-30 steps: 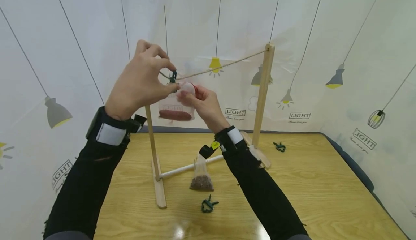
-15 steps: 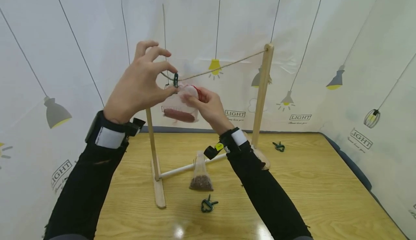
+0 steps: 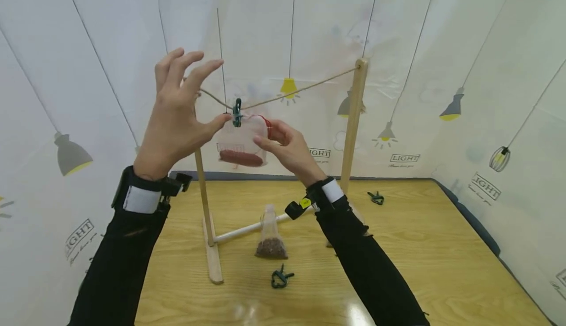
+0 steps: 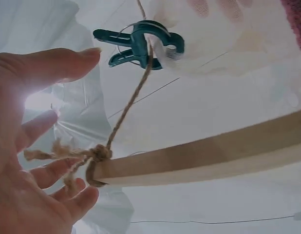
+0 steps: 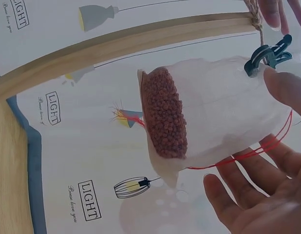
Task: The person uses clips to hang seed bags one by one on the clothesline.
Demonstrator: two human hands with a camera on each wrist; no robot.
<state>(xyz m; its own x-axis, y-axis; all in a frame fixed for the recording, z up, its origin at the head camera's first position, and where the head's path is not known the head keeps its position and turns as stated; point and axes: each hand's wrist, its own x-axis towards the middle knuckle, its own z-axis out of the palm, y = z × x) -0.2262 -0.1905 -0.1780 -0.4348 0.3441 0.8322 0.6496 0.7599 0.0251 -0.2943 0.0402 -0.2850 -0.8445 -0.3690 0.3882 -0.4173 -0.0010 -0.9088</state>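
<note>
Upper left: left hand [image 3: 174,115] spread wide beside clip [image 3: 237,113] | upper centre: gauze bag [image 3: 239,139] clamped to twine [image 3: 309,87] (red drawstring [image 5: 204,167] visible) | right hand [image 3: 294,150] parted around bag's edge

Between left hand [image 3: 177,105] and right hand [image 3: 293,151], a bag [image 3: 242,142] hangs by a clip [image 3: 237,114] on the rope [image 4: 132,99] above the tabletop [image 3: 420,247], where a second bag [image 3: 271,247] sits before the bar [image 3: 240,231], a second clip [image 3: 282,275] nearer, a third clip [image 3: 376,198] right of the frame [image 3: 353,124].

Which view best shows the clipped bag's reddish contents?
The right wrist view: the reddish contents appear large, individual grains visible. The head view shows a small band; left wrist, only a cropped corner.
</note>
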